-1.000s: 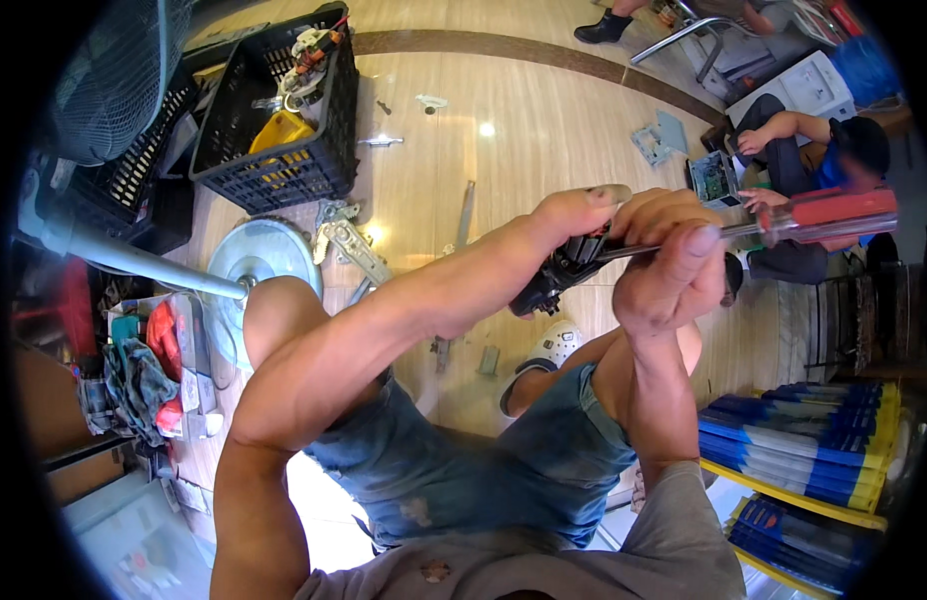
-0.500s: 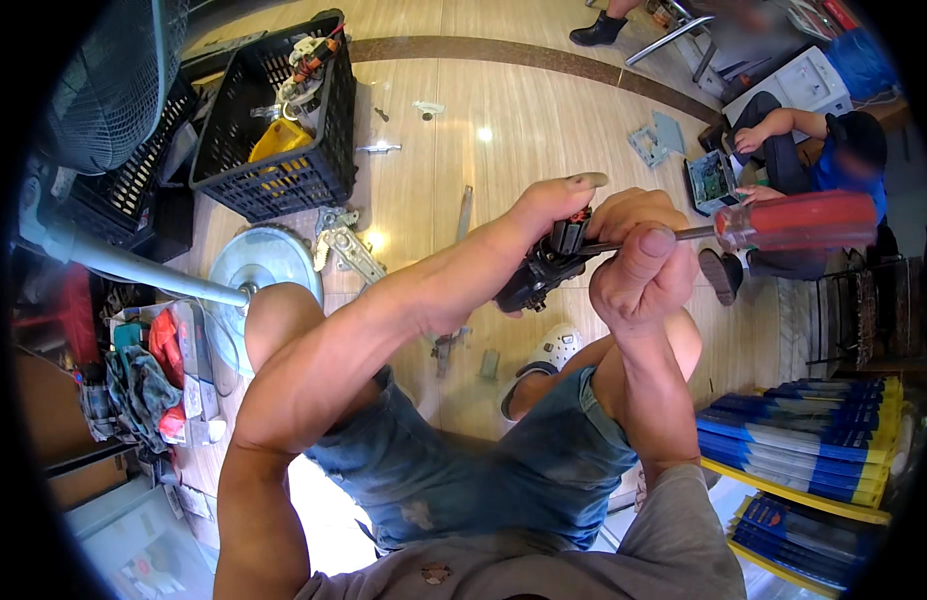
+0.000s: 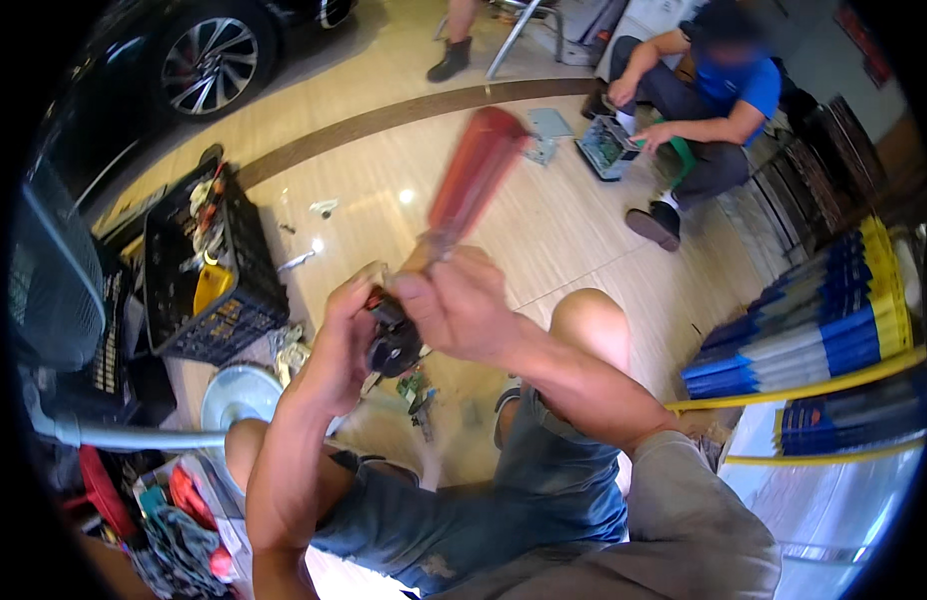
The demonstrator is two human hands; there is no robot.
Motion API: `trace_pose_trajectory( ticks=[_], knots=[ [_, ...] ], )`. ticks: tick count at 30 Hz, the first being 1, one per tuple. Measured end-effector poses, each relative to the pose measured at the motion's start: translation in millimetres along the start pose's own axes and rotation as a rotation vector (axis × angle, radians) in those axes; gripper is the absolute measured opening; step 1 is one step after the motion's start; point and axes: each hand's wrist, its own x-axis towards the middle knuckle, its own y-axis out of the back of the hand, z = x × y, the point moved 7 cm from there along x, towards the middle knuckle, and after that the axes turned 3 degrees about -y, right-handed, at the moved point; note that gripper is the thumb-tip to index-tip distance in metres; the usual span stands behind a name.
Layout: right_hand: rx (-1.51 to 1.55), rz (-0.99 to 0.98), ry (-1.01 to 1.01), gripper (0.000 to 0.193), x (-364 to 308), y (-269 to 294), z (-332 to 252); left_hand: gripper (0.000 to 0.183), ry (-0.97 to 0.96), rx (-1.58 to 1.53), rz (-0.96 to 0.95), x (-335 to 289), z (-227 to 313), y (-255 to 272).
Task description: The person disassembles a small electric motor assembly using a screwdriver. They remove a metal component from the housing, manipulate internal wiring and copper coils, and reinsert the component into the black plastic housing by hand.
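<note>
Black part (image 3: 394, 345) sits in the left hand (image 3: 342, 335), raised above the tiled floor (image 3: 574, 250) and to the right of the black crate (image 3: 224, 325) in view. The left hand is wrapped around it; just beside, the right hand (image 3: 464, 305) is clamped near the shaft end of a red-handled screwdriver (image 3: 479, 165). Its tip is hidden. Inside the crate lies a yellow piece (image 3: 213, 288); well to the crate's right, a seated co-worker (image 3: 734, 85) touches an open metal box (image 3: 606, 150).
</note>
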Motion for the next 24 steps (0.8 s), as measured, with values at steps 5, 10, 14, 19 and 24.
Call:
trace_pose_trajectory(
  ticks=[5,10,14,19,24],
  knots=[
    [0.12,-0.066,-0.201,0.027,-6,-1,11,0.081,0.009,0.05,-0.043,1,-4,3],
    [0.1,-0.075,-0.227,0.026,-7,-2,12,0.082,0.022,0.06,-0.033,5,-5,5],
    [0.085,-0.028,-0.279,0.031,-3,6,18,0.086,0.015,0.079,-0.042,8,-2,2],
    [0.471,0.117,-0.677,0.042,-6,14,60,0.095,-0.078,0.039,-0.111,6,13,-12],
    [0.665,0.219,-0.939,0.026,-8,20,76,0.101,-0.028,-0.13,-0.123,13,14,0]
  ],
)
